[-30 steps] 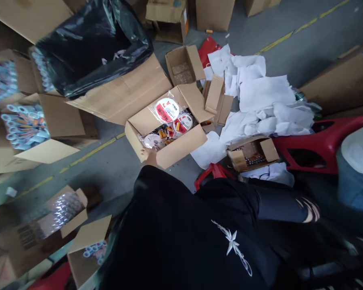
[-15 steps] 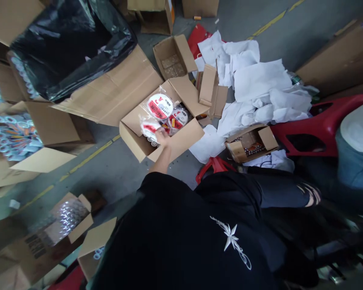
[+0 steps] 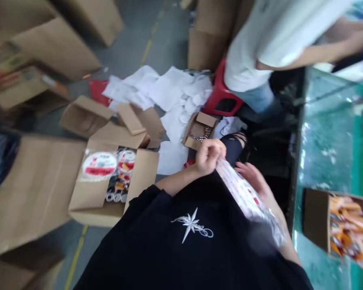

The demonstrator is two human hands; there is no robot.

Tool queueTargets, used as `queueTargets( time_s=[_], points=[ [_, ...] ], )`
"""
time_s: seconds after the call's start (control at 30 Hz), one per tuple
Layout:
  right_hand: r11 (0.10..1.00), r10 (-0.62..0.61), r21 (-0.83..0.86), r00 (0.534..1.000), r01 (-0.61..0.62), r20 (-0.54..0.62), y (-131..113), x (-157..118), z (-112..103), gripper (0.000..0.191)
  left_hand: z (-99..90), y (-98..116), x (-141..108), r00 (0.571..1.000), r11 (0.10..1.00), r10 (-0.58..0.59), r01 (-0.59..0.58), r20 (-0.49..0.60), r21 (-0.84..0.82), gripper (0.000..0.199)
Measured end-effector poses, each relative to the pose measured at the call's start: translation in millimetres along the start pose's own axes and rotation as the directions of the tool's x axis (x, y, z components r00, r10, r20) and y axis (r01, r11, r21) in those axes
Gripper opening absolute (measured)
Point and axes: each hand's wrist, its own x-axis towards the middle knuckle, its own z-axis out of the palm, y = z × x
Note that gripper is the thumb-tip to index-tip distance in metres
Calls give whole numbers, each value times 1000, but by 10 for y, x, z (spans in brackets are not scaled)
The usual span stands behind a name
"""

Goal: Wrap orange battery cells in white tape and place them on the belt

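My left hand (image 3: 210, 156) is closed on one end of a clear plastic packet (image 3: 240, 189) with white and red contents, held in front of my chest. Along the packet's right side lies my right hand (image 3: 255, 179), its fingers apart and stretched out, the palm beside the plastic. The packet's loose, clear end trails over my right forearm and is blurred. To the left, an open carton (image 3: 92, 197) holds round white and red labelled packs (image 3: 99, 165), orange pieces and white rings.
White sheets (image 3: 175, 88) lie on the floor ahead, near a small carton (image 3: 195, 143) of metal parts. A person in a white shirt (image 3: 248, 60) sits on a red stool (image 3: 219, 94). A green table (image 3: 323, 133) at right bears a box of orange items (image 3: 352, 225).
The view has swung to the right, bringing the green table in. My left hand has left the carton and come up before my chest with the packet; my right hand has come into view.
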Motion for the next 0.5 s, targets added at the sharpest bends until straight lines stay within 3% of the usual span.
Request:
queueTargets(
  time_s=[0.1,0.17,0.27,0.37,0.43,0.5],
  points=[
    [981,21,194,977,21,-214,129,-218,54,79,175,-67,304,981,979,-178,168,81,120,16],
    [935,88,351,922,54,-377,267,-234,89,80,284,-218,462,927,915,-326,260,186,309,15],
    [846,173,513,837,143,-519,461,-239,87,100,512,-527,615,833,808,-461,252,305,532,13],
    [812,236,559,781,169,-578,559,-246,38,77,772,-794,656,744,760,-522,183,418,624,12],
    [755,321,625,719,199,-616,588,-237,-5,59,884,-872,620,739,781,-489,135,463,610,16],
    [676,409,693,655,251,-635,622,-222,-52,53,901,-861,531,786,811,-383,35,485,584,39]
  ],
)
